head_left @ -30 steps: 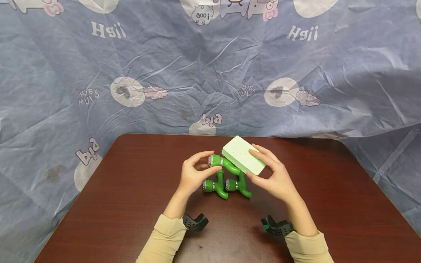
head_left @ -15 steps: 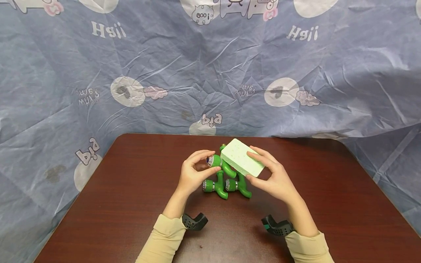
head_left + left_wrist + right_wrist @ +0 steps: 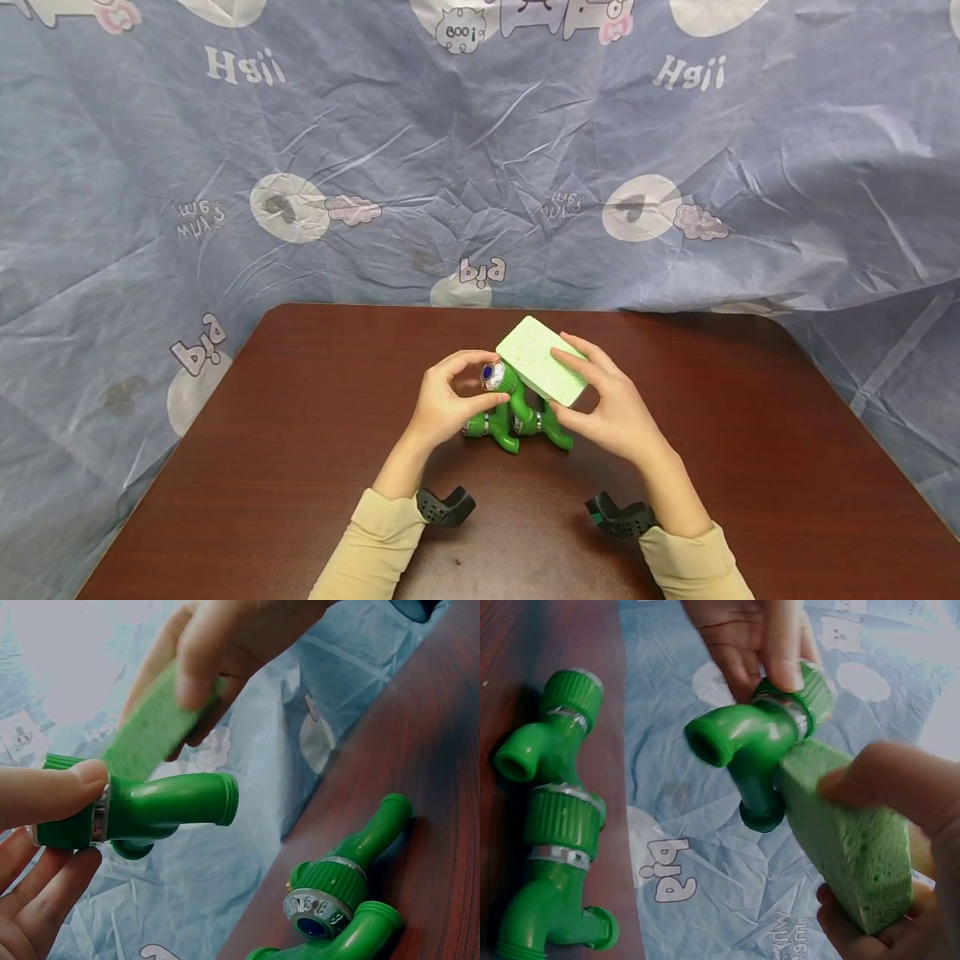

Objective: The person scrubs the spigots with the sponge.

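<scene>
My left hand pinches a green plastic tap by its ribbed knob, thumb on one side and fingers on the other. The knob's silver end with a blue centre faces back toward me in the head view. My right hand grips a pale green sponge between thumb and fingers. One end of the sponge lies against the held tap near its collar. Below, two more green taps lie on the table, a left tap and a right tap, partly covered by the held one.
The dark red-brown wooden table extends around the hands to its rounded far corners. Behind it hangs a wrinkled blue printed cloth. Black wrist mounts, one on the left wrist and one on the right wrist, jut inward.
The left hand has turned the held tap so its knob end faces me and its spout points downward. The right hand has shifted left with the sponge. The two lying taps have stayed put.
</scene>
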`<state>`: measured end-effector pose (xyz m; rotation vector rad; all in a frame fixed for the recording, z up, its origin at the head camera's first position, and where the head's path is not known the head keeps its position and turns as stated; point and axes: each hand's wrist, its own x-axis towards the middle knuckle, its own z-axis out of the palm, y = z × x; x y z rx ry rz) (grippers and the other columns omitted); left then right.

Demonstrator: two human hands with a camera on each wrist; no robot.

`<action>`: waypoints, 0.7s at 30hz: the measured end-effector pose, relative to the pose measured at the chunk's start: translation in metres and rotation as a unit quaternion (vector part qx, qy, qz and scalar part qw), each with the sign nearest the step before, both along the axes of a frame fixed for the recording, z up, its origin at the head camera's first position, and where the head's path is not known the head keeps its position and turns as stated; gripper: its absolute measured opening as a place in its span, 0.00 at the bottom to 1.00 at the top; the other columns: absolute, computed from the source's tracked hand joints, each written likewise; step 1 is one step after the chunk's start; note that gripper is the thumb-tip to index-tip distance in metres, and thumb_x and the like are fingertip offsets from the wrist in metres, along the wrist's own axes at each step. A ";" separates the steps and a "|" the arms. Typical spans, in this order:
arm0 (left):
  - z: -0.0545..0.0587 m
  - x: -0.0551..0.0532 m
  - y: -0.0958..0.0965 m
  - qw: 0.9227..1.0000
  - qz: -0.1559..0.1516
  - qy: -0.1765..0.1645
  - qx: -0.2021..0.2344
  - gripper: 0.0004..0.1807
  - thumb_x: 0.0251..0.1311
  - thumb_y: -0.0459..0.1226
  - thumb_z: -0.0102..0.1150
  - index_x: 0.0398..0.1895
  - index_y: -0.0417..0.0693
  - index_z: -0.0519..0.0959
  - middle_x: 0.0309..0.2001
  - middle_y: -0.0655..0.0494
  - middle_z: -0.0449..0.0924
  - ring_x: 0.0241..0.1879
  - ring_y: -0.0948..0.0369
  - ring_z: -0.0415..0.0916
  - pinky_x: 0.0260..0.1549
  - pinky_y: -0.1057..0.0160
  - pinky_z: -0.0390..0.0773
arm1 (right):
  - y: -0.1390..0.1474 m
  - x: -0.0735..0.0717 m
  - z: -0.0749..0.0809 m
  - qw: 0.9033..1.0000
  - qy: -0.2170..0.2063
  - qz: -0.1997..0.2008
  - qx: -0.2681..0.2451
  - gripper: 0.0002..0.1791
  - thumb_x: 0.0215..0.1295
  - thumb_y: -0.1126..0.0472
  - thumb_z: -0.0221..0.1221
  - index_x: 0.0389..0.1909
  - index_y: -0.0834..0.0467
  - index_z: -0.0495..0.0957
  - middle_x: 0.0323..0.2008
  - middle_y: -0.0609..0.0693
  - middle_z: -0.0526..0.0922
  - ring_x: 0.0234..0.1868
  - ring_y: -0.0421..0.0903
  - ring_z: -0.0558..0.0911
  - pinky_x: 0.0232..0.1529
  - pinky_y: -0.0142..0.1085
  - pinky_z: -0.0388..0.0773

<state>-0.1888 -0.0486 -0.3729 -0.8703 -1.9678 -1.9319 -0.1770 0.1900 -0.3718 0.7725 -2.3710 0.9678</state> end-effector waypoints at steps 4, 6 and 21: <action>0.001 0.000 0.001 1.000 -0.008 0.005 -0.009 0.23 0.39 0.20 0.71 0.44 0.29 0.78 0.44 0.36 0.78 0.43 0.52 0.77 0.39 0.52 0.81 | 0.000 -0.002 -0.001 0.998 0.045 -0.041 0.026 0.36 0.41 0.67 0.69 0.59 0.60 0.74 0.64 0.54 0.67 0.59 0.52 0.71 0.44 0.37 0.73; 0.001 0.001 0.001 1.000 -0.011 0.008 -0.010 0.24 0.38 0.20 0.71 0.44 0.29 0.78 0.45 0.34 0.77 0.43 0.53 0.77 0.39 0.52 0.81 | 0.001 -0.002 0.000 0.996 0.058 -0.063 0.017 0.37 0.40 0.67 0.70 0.58 0.61 0.74 0.64 0.55 0.67 0.58 0.53 0.72 0.42 0.40 0.73; 0.005 0.004 0.002 0.999 -0.009 0.034 -0.042 0.22 0.38 0.19 0.70 0.42 0.28 0.78 0.44 0.37 0.74 0.40 0.49 0.76 0.38 0.51 0.82 | -0.006 0.002 0.001 0.999 0.002 -0.051 -0.007 0.35 0.43 0.66 0.70 0.59 0.58 0.74 0.64 0.52 0.67 0.59 0.49 0.71 0.45 0.39 0.73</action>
